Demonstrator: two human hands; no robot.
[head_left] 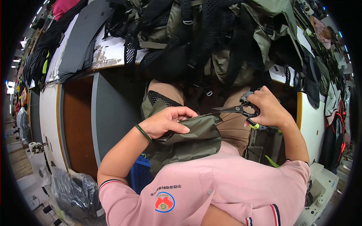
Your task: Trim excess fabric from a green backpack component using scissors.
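Across my lap lies a piece of olive-green fabric [200, 137], part of a sewn item with black mesh. My left hand [169, 122] pinches its upper edge between thumb and fingers. In my right hand [267, 107] is a pair of scissors [235, 109] with black handles, its pointed blades aimed left at the fabric's upper right corner. The blades look slightly apart, and whether they touch the cloth I cannot tell. Below the right hand's fingers shows a small yellow-green and black object [254, 125]; how it is held is unclear.
A heap of black and olive bags with straps [188, 41] covers the table ahead and hangs over its edge. Dark grey cut panels [79, 41] are stacked at the left. A white sewing machine [320, 192] stands at lower right, and a plastic-wrapped bundle [73, 192] at lower left.
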